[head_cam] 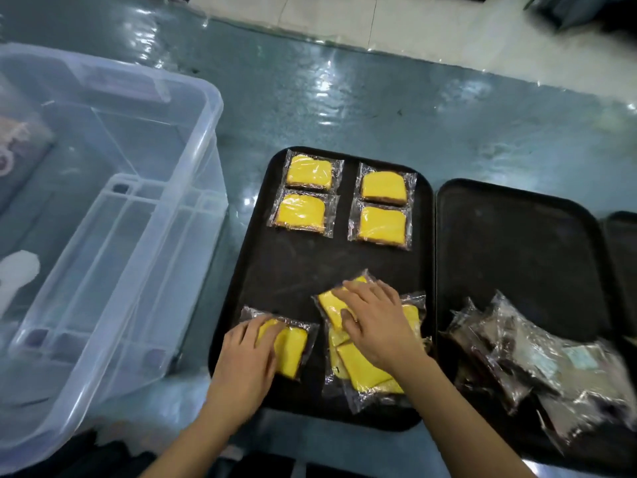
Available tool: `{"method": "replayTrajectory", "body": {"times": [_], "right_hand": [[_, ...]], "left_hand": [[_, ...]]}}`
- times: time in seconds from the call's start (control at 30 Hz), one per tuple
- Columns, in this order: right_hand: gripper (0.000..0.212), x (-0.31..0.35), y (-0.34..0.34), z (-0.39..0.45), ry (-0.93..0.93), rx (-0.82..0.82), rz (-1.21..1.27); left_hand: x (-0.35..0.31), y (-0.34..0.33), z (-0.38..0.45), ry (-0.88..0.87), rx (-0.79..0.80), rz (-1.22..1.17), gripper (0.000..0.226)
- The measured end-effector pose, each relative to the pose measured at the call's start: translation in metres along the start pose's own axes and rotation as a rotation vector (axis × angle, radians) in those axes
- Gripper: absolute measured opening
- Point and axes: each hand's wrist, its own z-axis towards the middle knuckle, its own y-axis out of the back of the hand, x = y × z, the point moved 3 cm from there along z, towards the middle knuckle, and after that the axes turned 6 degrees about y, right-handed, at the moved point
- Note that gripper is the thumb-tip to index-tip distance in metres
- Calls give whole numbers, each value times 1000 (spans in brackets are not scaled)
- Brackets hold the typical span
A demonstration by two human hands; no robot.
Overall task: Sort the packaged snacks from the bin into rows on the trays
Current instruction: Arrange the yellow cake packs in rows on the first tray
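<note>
Glossy teal tabletop [379, 108] carries a clear plastic bin [113, 215] and black trays. On the middle tray [262, 270], the left hand [248, 353] rests spread, nearly flat fingers on one wrapped yellow snack [291, 348]. The right hand [375, 322] presses loosely spread fingers on a loose pile of yellow snacks [358, 370]. Four sit in rows beyond the fingertips. Wrappers look light, slick and crinkly, the cake probably soft: lift by edges. Dark packets [537, 367] right of the fingers are blurred; the bin's contents are unclear.

Bright overhead light glares off the glossy tabletop [344, 98]; wide-angle edges bend and blur softly.
</note>
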Motion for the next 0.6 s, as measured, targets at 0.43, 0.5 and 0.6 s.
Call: {"method": "replayTrajectory", "body": {"times": [0.43, 0.5, 0.6], "right_hand": [[60, 7, -26, -34, -155, 165, -128], [56, 9, -26, -33, -176, 137, -167], [50, 12, -24, -34, -197, 97, -196]], "left_hand": [[15, -23, -47, -74, 149, 132, 64], [11, -24, -30, -41, 151, 145, 64], [6, -26, 3, -3, 177, 169, 65]]}}
